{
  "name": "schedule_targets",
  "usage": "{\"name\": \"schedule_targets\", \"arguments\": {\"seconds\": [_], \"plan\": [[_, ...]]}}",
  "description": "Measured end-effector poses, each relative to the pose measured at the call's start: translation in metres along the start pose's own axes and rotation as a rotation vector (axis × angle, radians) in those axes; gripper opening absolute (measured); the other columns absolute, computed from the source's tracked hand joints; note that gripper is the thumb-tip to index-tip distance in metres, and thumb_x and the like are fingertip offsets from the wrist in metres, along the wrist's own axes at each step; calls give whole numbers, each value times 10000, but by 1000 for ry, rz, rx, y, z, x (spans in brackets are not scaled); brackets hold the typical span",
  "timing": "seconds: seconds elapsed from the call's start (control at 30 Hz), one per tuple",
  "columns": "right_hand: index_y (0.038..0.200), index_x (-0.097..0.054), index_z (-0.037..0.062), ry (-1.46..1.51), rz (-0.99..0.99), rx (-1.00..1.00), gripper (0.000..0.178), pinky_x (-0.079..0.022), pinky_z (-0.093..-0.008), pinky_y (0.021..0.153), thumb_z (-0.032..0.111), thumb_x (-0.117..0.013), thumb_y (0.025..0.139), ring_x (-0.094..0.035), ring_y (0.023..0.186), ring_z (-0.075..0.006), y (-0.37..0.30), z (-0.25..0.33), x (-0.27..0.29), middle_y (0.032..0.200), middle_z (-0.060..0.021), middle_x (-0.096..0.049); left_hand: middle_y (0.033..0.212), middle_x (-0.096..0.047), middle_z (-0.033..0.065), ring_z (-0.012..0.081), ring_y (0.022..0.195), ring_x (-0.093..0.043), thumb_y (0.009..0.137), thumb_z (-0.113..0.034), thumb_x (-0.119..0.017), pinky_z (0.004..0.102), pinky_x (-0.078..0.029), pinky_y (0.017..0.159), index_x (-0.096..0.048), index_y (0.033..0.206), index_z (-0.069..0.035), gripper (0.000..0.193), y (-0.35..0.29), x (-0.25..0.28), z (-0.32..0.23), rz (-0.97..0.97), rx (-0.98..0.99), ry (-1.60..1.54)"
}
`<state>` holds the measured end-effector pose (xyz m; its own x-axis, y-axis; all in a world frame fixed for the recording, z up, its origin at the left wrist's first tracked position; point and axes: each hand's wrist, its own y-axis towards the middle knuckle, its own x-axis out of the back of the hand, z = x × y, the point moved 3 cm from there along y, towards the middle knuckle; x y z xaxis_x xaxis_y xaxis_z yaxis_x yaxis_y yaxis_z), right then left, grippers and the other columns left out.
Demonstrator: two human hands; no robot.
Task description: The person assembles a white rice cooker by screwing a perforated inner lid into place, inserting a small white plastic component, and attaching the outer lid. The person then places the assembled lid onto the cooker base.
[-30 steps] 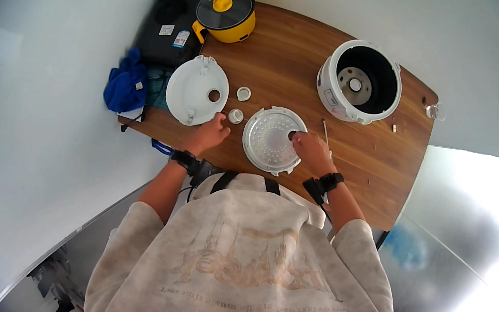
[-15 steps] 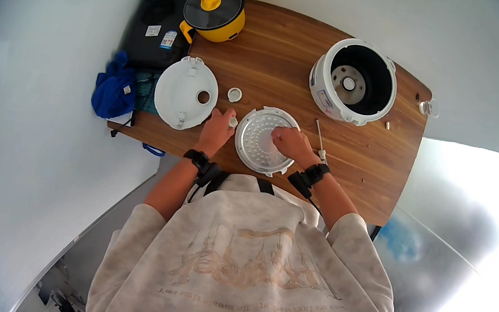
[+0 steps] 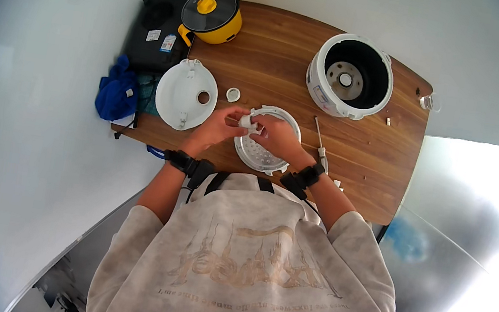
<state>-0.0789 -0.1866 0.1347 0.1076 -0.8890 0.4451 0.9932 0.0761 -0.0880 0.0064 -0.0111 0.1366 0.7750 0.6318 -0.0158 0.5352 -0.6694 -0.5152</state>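
Observation:
A small white round plastic part, cap-like [image 3: 246, 121], is pinched in the fingers of my left hand [image 3: 218, 127]. My right hand [image 3: 282, 141] meets it from the right, thumb and fingers closed at the part's side. Both hands are over a round metal inner lid [image 3: 260, 156] with a dimpled face and a pale notched rim, lying on the table and partly covered by them. Left of it rests a white round cooker lid cover [image 3: 172, 99] with one round hole. Between the two, slightly farther back, sits a small white ring-shaped cap [image 3: 233, 94].
A white rice cooker body [image 3: 320, 91] stands open at the back right. A screwdriver [image 3: 322, 152] lies right of the inner lid, near small white pieces [image 3: 337, 184]. A yellow pot [image 3: 219, 35], black case [image 3: 148, 52], blue cloth [image 3: 117, 96] and clear cup [image 3: 429, 102] line the edges.
My left hand has lifted the small white part from beside the inner lid and brought it right, over the lid. My right hand has moved left off the lid's face to meet it.

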Motion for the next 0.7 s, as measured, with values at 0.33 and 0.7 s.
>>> {"name": "schedule_targets", "arguments": {"seconds": [0.33,0.7], "plan": [[949,-675,29,139,-2,-165,339,-525,-370,703,322,-783,818,-661,774,-263,-17,-21,8,833,-128,-682,1082,-572,57,130,968,-609,843,-86,-740,286,-521,873,-599,1227,-33,412,4,-13,5,165,97,-162],[947,-673,7,15,-112,-467,358,-538,-391,743,304,-788,784,-689,838,-317,-39,-49,35,887,-168,-679,919,-651,11,116,874,-614,844,-88,-697,282,-507,818,-672,1003,-15,177,44,-39,50,244,50,31]]}}
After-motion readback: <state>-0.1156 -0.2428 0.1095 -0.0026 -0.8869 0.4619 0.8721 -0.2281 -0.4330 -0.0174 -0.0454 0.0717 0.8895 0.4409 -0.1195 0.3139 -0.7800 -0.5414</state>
